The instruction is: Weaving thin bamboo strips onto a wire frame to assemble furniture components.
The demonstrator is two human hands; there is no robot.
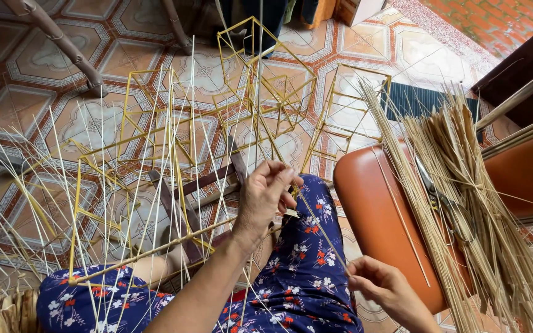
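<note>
My left hand [266,194] pinches the upper end of a thin bamboo stick [319,228] above my right knee, next to the yellow stick frame [155,185] that rests across my lap. Lower down, my right hand [384,287] grips the same stick's other end, beside the orange stool. Both legs wear dark blue flowered trousers [306,277]. Many pale thin sticks rise from the frame and fan out to the left.
An orange stool [371,216] on my right carries a large heap of thin bamboo sticks [464,203] and a pair of scissors [442,200]. More yellow stick frames [266,80] stand on the patterned tile floor ahead. A low wooden stool [186,197] sits under the frame.
</note>
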